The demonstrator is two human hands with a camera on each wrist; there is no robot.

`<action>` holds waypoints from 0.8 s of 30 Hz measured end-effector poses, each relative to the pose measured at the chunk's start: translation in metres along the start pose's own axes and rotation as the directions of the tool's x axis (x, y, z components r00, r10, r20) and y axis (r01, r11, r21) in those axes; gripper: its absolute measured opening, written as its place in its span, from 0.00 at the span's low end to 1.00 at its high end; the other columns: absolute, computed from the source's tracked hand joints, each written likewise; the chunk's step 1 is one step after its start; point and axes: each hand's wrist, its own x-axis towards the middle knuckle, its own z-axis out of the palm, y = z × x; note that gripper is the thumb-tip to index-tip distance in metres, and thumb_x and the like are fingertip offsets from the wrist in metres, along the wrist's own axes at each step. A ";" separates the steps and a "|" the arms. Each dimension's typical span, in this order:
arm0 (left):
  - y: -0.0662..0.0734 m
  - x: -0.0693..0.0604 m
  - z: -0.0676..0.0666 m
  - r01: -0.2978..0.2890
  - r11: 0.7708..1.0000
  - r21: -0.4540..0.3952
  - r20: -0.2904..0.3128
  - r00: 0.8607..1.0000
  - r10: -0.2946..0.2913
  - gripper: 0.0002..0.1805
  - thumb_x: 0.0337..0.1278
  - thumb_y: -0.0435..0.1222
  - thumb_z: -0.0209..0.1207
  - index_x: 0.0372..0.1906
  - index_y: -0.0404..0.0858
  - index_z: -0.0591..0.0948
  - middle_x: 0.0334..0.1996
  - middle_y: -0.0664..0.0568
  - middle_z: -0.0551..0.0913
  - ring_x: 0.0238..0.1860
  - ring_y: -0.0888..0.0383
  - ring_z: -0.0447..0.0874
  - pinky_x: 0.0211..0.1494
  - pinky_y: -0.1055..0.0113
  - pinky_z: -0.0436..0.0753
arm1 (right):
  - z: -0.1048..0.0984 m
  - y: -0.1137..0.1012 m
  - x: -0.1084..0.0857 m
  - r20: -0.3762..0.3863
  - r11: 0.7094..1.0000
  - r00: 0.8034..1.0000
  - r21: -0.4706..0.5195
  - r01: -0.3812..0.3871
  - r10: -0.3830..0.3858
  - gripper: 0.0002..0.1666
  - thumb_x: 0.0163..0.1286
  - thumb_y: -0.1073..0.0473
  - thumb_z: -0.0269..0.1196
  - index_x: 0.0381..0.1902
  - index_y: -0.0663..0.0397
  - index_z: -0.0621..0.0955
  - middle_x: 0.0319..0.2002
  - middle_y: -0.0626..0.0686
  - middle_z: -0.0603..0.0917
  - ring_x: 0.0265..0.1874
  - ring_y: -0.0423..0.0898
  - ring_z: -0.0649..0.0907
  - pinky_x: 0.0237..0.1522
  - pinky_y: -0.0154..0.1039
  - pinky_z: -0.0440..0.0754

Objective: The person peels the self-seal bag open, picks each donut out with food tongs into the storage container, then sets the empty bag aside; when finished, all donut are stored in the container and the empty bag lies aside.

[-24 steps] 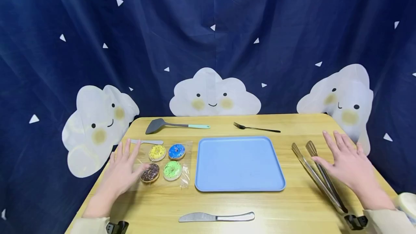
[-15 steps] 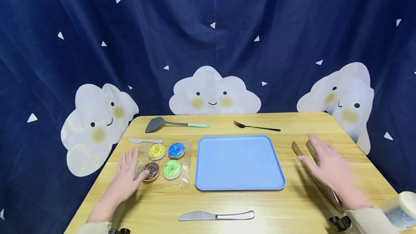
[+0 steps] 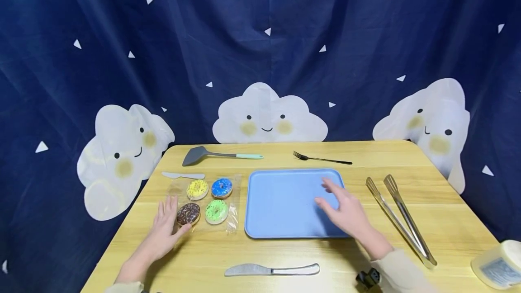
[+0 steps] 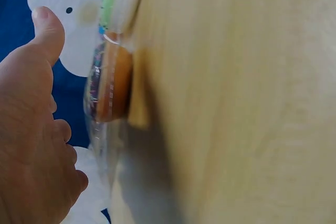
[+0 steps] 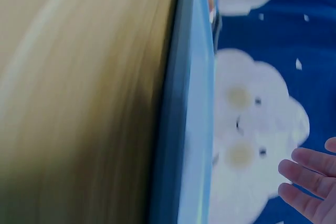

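Donuts lie in a clear plastic bag (image 3: 233, 220) at the left of the table: a chocolate donut (image 3: 182, 215), a green donut (image 3: 210, 215), a yellow donut (image 3: 192, 190) and a blue donut (image 3: 216, 187). Beside the bag's near left corner is my left hand (image 3: 160, 234), fingers straight and thumb spread by the chocolate donut. Nothing is in that hand, and the left wrist view shows a gap between its fingers and the bag. My right hand (image 3: 346, 211) hovers over the right part of a blue tray (image 3: 277, 207), fingers loosely extended and holding nothing.
Metal tongs (image 3: 396, 218) lie right of the tray, and a white tub (image 3: 498, 263) sits at the right edge. A table knife (image 3: 270, 270) is in front. Behind lie a spatula (image 3: 221, 154), a fork (image 3: 321, 159) and a pale knife (image 3: 183, 175).
My right hand has moved left from above the tongs to above the tray, uncovering the tongs. My left hand has drawn slightly nearer and lower beside the bag. The donuts and utensils stay put.
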 end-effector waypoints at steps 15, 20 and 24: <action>-0.009 -0.005 0.017 0.069 0.997 0.020 0.080 0.994 -0.070 0.54 0.57 0.59 0.52 0.70 0.27 0.40 0.68 0.27 0.38 0.66 0.28 0.33 0.62 0.32 0.38 | 0.083 -0.076 0.011 0.201 0.932 0.978 0.362 -0.017 -0.060 0.31 0.63 0.48 0.62 0.60 0.56 0.73 0.46 0.54 0.81 0.43 0.48 0.80 0.43 0.44 0.79; -0.010 -0.009 0.016 0.079 0.997 0.023 0.096 0.992 -0.080 0.56 0.56 0.58 0.54 0.68 0.21 0.41 0.67 0.25 0.39 0.65 0.26 0.34 0.61 0.31 0.38 | 0.106 -0.096 0.013 0.291 0.906 0.952 0.422 -0.041 -0.092 0.30 0.64 0.51 0.61 0.60 0.61 0.71 0.47 0.58 0.79 0.43 0.50 0.80 0.43 0.43 0.80; -0.009 -0.007 0.015 0.088 0.996 0.025 0.103 0.991 -0.091 0.57 0.55 0.59 0.55 0.67 0.20 0.42 0.67 0.24 0.40 0.65 0.25 0.35 0.59 0.30 0.37 | 0.124 -0.114 0.014 0.352 0.920 0.931 0.389 -0.052 -0.096 0.30 0.63 0.51 0.62 0.59 0.61 0.72 0.47 0.56 0.78 0.43 0.49 0.79 0.44 0.37 0.79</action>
